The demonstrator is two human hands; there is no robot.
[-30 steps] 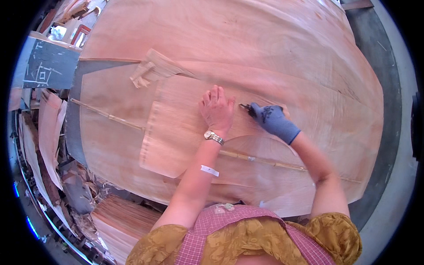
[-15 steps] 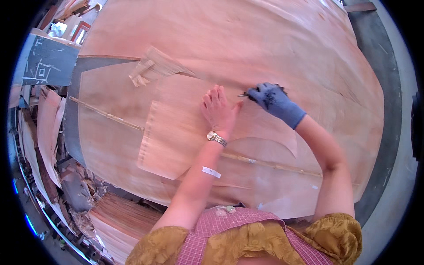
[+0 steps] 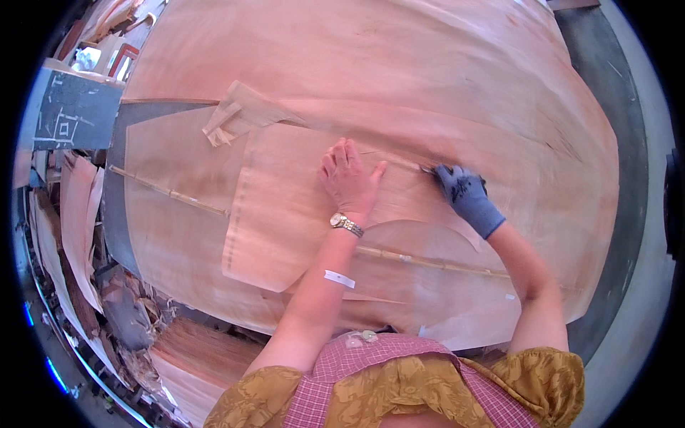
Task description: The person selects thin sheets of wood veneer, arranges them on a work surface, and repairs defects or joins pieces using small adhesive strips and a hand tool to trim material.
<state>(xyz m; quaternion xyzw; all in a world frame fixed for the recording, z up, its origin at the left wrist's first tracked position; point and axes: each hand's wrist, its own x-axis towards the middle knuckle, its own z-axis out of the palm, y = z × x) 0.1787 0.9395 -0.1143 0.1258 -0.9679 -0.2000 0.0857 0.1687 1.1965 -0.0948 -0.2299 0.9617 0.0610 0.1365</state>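
My bare left hand (image 3: pixel 351 180) lies flat with its fingers stretched out, pressing on a pale patch of wood veneer (image 3: pixel 282 200). My right hand (image 3: pixel 465 196), in a blue-grey glove, is closed around a small knife (image 3: pixel 427 170); only its tip shows. That tip meets the veneer near the patch's far right edge, where a cut line runs back toward my left fingers. Several thin veneer sheets overlap beneath both hands. At the far left end of that line lies a torn veneer scrap (image 3: pixel 253 110). A thin bamboo-like stick (image 3: pixel 399 257) crosses the sheets nearer me.
A large veneer sheet (image 3: pixel 357 50) spreads over the far side of the dark table (image 3: pixel 606 93). At left are a grey board (image 3: pixel 78 107) with chalk-like marks and leaning veneer strips (image 3: pixel 80 214). A stack of veneer (image 3: pixel 207 342) sits low at the near left.
My right hand has drawn the knife to the right and slightly toward me, leaving a visible cut line in the veneer. My left hand stays nearly in place.
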